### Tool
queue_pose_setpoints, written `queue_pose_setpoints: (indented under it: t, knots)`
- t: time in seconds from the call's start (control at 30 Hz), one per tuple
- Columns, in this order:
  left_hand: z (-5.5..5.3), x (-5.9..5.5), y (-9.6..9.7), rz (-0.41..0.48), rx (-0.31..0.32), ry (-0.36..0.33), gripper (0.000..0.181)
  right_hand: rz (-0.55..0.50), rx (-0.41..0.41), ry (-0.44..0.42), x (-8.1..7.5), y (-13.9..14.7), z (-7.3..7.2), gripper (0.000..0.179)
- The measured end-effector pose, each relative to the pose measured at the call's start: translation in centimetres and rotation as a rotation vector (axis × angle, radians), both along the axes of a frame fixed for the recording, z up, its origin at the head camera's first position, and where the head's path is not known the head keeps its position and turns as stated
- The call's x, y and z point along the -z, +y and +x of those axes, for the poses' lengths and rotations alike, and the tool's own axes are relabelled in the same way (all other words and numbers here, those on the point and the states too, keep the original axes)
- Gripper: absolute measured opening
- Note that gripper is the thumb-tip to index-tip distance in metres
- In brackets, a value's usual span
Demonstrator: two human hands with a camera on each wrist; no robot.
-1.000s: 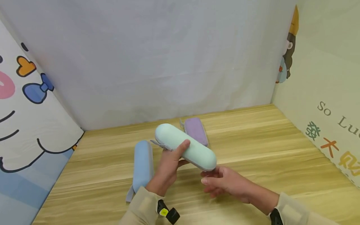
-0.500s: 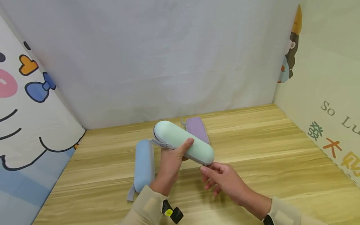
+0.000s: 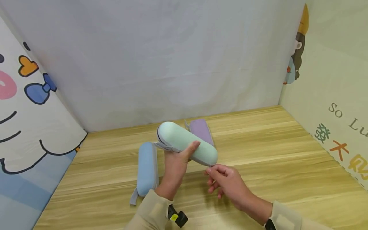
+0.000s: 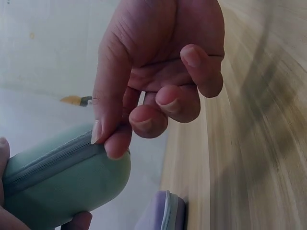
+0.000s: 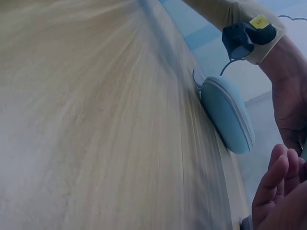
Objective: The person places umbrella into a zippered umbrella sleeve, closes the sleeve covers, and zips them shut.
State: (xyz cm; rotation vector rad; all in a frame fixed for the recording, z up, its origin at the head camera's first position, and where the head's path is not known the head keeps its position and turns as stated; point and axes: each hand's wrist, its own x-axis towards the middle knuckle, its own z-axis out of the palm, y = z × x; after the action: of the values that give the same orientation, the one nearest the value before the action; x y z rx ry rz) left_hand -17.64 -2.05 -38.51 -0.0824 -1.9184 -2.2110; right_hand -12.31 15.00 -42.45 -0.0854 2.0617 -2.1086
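My left hand (image 3: pixel 176 164) grips a mint green, capsule-shaped zippered case (image 3: pixel 184 139) above the table, thumb across its top. The case slants from upper left to lower right, and a grey strap (image 3: pixel 166 147) hangs at its left end. At the lower right end, my right hand (image 3: pixel 228 183) pinches the zipper between thumb and index finger; its other fingers are loosely bent. In the left wrist view the grey zipper (image 4: pixel 53 165) runs up to those right fingertips, which hide the pull. Along the part of the zipper that shows there, the case looks closed.
A blue zippered case (image 3: pixel 147 169) with a grey strap lies on the wooden table (image 3: pixel 273 153), left of my left forearm. Behind the green case lies a purple case (image 3: pixel 202 131). A white cloth wall (image 3: pixel 172 64) and printed side panels surround the table.
The right hand's thumb and index finger have come together at the end of the green case. Both hands have shifted slightly; the case has risen a little. Blue and purple cases stay put.
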Motion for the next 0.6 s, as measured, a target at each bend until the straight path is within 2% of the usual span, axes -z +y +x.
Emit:
queue_pose_setpoints:
  t: [0.13,0.27,0.43,0.6]
  knots:
    - [-0.5,-0.1,-0.6,0.047,0.0,-0.02,0.07,0.057,0.041,0.092,-0.1,0.4,-0.3,0.034]
    - [-0.9,-0.3,-1.5,0.103,0.04,-0.084,0.069,0.138,0.075,0.21,-0.3,1.3,-0.9,0.025]
    - [-1.0,-0.3,-2.4,0.064,0.121,-0.164,0.064,0.217,0.069,0.275,-0.4,2.6,-1.7,0.02]
    - [-1.1,0.0,-2.5,0.031,0.205,-0.217,0.064,0.25,0.071,0.306,-0.2,3.1,-2.2,0.018]
